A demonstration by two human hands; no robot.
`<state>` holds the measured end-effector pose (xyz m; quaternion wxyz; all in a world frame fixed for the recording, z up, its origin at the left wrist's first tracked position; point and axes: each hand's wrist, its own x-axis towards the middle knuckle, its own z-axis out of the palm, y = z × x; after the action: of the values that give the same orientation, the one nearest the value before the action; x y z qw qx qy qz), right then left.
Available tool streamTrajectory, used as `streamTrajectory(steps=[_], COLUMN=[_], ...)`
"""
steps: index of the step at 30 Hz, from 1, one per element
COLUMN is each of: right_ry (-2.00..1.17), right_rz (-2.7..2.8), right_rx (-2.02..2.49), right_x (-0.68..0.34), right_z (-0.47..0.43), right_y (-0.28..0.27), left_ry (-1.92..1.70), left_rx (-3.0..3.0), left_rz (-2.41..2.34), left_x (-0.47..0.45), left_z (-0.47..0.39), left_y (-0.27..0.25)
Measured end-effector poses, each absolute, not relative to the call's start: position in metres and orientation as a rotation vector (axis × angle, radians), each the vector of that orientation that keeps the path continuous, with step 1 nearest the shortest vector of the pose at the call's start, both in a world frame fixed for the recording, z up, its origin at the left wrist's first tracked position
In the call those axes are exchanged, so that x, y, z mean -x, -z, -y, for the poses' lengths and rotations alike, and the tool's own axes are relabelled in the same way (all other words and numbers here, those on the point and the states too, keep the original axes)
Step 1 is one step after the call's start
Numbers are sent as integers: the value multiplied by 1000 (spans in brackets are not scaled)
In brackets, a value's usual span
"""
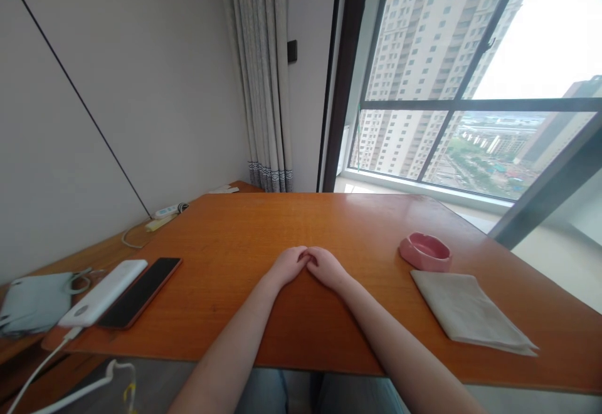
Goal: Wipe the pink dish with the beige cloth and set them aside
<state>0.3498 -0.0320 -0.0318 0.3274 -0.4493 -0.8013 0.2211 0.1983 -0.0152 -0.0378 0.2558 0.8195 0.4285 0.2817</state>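
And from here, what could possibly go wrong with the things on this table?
The white cable plugged into the power bank runs past the table edge; a snag might drag the power bank, and perhaps the phone close beside it.

The pink dish sits right by the cloth; pulling the cloth carelessly with the right hand might shift it.

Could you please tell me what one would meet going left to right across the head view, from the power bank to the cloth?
Power bank, phone, left hand, right hand, pink dish, cloth.
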Motion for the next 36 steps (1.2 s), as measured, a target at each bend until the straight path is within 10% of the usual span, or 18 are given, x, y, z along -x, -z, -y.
streamTrajectory(steps=[10, 36], right_ry=[-1354, -1794], right_rz=[1454, 1280], right_rx=[1068, 972], right_x=[-353, -366], right_z=[9, 18], right_y=[45, 31], left_ry=[-862, -925], left_rx=[-2233, -1946], left_rz=[-1117, -1159], left_x=[-198, -190], left_z=[17, 11], left_y=[29, 31])
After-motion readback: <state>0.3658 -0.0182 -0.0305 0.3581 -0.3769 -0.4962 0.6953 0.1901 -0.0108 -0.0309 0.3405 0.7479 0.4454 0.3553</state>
